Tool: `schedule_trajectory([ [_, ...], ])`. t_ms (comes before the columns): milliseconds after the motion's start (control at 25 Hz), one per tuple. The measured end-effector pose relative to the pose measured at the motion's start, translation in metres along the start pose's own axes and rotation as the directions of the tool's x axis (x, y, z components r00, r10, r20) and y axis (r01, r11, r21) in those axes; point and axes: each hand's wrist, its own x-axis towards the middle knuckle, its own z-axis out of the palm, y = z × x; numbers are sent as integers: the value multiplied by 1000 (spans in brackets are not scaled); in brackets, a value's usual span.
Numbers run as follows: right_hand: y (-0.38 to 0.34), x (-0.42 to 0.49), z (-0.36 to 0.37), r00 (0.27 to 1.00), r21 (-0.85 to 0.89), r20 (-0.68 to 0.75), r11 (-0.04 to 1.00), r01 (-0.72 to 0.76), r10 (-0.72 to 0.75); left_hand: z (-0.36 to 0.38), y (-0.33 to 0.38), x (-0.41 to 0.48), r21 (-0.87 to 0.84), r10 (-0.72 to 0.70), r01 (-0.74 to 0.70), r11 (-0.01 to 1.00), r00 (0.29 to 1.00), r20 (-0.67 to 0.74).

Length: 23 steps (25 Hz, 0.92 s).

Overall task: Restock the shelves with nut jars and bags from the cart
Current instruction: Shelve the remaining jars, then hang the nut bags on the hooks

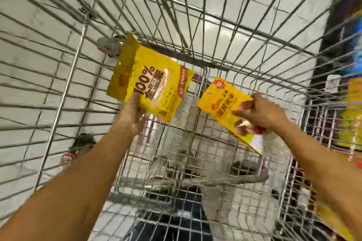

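I look down into a wire shopping cart (215, 31). My left hand (130, 115) grips the lower edge of a yellow nut bag (148, 82) printed with "100%", held up inside the basket at centre left. My right hand (260, 112) pinches a second, smaller yellow bag (221, 103) with red lettering, held to the right of the first. Both bags hang above the basket floor. The picture is blurred by motion.
The cart's wire floor (176, 162) shows the wheels and pale floor tiles through it. At the right edge stands a shelf (350, 88) with colourful packages. More yellow packaging (329, 219) lies at the lower right, outside the cart wall.
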Motion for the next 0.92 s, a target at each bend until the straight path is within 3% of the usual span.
schedule_trajectory([
  [120,8,13,-2,998,28,42,998,-50,48,23,9,3,-117,33,-28,993,999,41],
  [240,2,5,14,994,128,-91,991,-45,57,33,7,-2,-32,95,-96,995,995,-21],
  [320,-6,-8,28,987,230,-161,973,31,6,35,3,-3,1,116,-117,993,989,-90],
  [400,-11,-26,46,974,239,-224,967,86,-31,39,3,-3,-191,91,-96,977,995,-37],
  [520,-14,-57,73,976,315,-208,949,9,59,46,5,-15,-341,95,-77,937,995,36],
  [600,-21,-81,90,992,508,-62,859,-65,111,42,1,-22,-303,122,-117,946,992,0],
  [680,-30,-105,96,974,705,50,683,-192,222,30,-1,-36,-213,164,-154,965,986,28],
  [800,-38,-123,88,948,860,138,439,-259,288,10,7,-66,-8,281,-281,960,959,15],
  [920,-42,-137,51,951,897,112,381,-222,288,-12,28,-103,59,358,-365,929,928,100],
])
